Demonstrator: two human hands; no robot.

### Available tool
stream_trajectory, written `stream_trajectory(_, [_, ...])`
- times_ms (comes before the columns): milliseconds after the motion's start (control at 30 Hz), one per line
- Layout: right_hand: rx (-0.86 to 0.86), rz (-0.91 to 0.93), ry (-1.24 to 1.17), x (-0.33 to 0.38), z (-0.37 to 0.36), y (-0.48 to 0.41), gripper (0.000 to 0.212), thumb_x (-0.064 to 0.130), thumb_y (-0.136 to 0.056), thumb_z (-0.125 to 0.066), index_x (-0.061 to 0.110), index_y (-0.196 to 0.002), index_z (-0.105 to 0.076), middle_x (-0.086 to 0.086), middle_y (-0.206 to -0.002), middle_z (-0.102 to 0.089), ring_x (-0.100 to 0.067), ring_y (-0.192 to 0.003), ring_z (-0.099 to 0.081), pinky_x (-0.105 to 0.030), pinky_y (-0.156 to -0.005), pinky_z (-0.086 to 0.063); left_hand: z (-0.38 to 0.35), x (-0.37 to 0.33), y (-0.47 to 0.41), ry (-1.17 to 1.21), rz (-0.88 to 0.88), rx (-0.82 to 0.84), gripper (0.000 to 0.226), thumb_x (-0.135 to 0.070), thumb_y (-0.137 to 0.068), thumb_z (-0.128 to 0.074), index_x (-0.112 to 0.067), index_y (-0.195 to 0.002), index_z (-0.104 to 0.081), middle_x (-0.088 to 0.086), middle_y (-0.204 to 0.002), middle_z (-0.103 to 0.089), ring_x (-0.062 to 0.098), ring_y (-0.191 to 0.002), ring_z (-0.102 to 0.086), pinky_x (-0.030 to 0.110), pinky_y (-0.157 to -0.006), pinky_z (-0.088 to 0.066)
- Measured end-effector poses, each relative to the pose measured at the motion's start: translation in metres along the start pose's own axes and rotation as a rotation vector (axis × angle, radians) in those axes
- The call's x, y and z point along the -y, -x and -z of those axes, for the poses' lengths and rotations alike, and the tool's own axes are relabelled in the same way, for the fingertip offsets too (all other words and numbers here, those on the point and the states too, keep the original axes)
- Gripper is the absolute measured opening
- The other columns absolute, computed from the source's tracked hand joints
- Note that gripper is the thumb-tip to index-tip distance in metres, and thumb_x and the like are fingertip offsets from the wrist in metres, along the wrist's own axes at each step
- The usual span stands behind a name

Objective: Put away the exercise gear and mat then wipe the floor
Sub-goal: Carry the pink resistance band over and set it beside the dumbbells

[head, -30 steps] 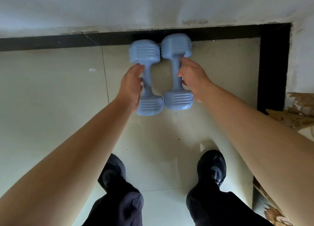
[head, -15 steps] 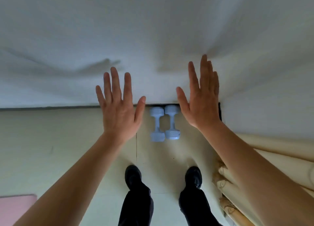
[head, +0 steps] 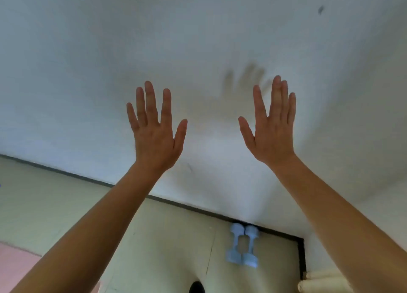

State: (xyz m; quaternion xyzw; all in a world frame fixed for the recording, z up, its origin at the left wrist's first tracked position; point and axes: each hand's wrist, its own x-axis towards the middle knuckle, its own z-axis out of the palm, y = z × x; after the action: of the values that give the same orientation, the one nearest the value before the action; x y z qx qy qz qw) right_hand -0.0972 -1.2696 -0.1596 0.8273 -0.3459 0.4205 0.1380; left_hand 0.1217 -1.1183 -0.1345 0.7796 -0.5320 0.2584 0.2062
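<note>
Two light blue dumbbells lie side by side on the pale floor, their far ends against the dark skirting at the wall's foot near the corner. My left hand is raised in front of the white wall with fingers straight and spread, holding nothing. My right hand is raised the same way, well above the dumbbells. A pink mat shows at the lower left edge.
The white wall fills the upper view, meeting a side wall at the right. Pale rolled material lies at the lower right by the corner. A dark shoe tip shows at the bottom edge.
Both hands let go of the dumbbells, which stay on the floor by the wall. The hands rose with fingers spread, and the view lifted and turned left.
</note>
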Motion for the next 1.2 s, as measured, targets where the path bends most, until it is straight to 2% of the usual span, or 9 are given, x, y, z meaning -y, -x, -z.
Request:
stream_trajectory(200, [0.006,0.224,-0.247,0.093,0.020,-0.029,0.071,0.046,-0.102,-0.044,0.008,-0.158,-0.021,-0.032,-0.161,-0.011,-0.045,-0.151,-0.007,-0.062,-0.119,-0.014,0.107,0.046,0.107,-0.252,0.247,-0.089,0.070,-0.050,-0.103,-0.035,-0.009,-0.157,-0.017,0.024,-0.163,-0.005,0.040,-0.151,-0.002,0.063,-0.117,-0.012])
stream_trajectory(367, [0.038,0.465,-0.526,0.193,0.046,0.006,0.072,0.045,-0.101,-0.048,0.009,-0.158,-0.023,-0.029,-0.162,-0.009,-0.042,-0.152,-0.006,-0.062,-0.119,-0.015,0.200,0.063,0.237,-0.488,0.536,-0.079,0.068,-0.049,-0.101,-0.034,-0.008,-0.155,-0.023,0.026,-0.162,-0.010,0.044,-0.150,-0.007,0.064,-0.116,-0.015])
stream_trajectory(533, [0.099,0.603,-0.725,0.303,0.102,0.048,0.073,0.045,-0.101,-0.050,0.011,-0.158,-0.022,-0.027,-0.164,-0.006,-0.040,-0.153,-0.006,-0.061,-0.120,-0.016,0.304,0.076,0.336,-0.668,0.755,-0.065,0.069,-0.050,-0.100,-0.031,-0.008,-0.155,-0.023,0.026,-0.161,-0.010,0.045,-0.149,-0.007,0.065,-0.116,-0.016])
stream_trajectory(700, [0.086,0.730,-0.852,0.429,0.173,0.096,0.071,0.046,-0.100,-0.048,0.011,-0.158,-0.024,-0.026,-0.164,-0.008,-0.040,-0.153,-0.009,-0.060,-0.120,-0.017,0.410,0.105,0.435,-0.787,0.848,-0.158,0.067,-0.048,-0.099,-0.035,-0.007,-0.152,-0.031,0.027,-0.160,-0.016,0.045,-0.148,-0.014,0.066,-0.114,-0.018])
stream_trajectory(800, [0.061,0.796,-0.930,0.523,0.214,0.133,0.072,0.046,-0.100,-0.049,0.013,-0.158,-0.024,-0.027,-0.163,-0.011,-0.041,-0.152,-0.012,-0.060,-0.119,-0.018,0.471,0.129,0.509,-0.858,0.906,-0.151,0.068,-0.046,-0.098,-0.038,-0.008,-0.153,-0.030,0.027,-0.160,-0.015,0.044,-0.149,-0.012,0.066,-0.115,-0.016])
stream_trajectory(900, [0.107,0.861,-0.960,0.620,0.247,0.178,0.073,0.044,-0.098,-0.052,0.013,-0.158,-0.025,-0.028,-0.163,-0.011,-0.042,-0.152,-0.014,-0.059,-0.120,-0.017,0.527,0.158,0.583,-0.885,1.016,-0.164,0.069,-0.048,-0.098,-0.035,-0.008,-0.153,-0.029,0.026,-0.161,-0.014,0.043,-0.149,-0.011,0.065,-0.116,-0.015])
stream_trajectory(1067, [0.163,0.967,-0.969,0.750,0.289,0.242,0.078,0.045,-0.098,-0.051,0.017,-0.160,-0.014,-0.026,-0.164,-0.008,-0.043,-0.151,-0.015,-0.059,-0.120,-0.018,0.598,0.217,0.669,-0.913,1.086,-0.059,0.070,-0.051,-0.098,-0.030,-0.008,-0.154,-0.026,0.025,-0.162,-0.010,0.042,-0.150,-0.009,0.064,-0.116,-0.015])
stream_trajectory(1200, [0.167,0.997,-1.015,0.818,0.296,0.266,0.076,0.043,-0.096,-0.054,0.015,-0.159,-0.020,-0.027,-0.163,-0.014,-0.042,-0.151,-0.016,-0.060,-0.118,-0.023,0.619,0.283,0.709,-0.899,1.072,0.015,0.070,-0.051,-0.099,-0.029,-0.009,-0.155,-0.025,0.025,-0.162,-0.011,0.042,-0.150,-0.008,0.065,-0.116,-0.015])
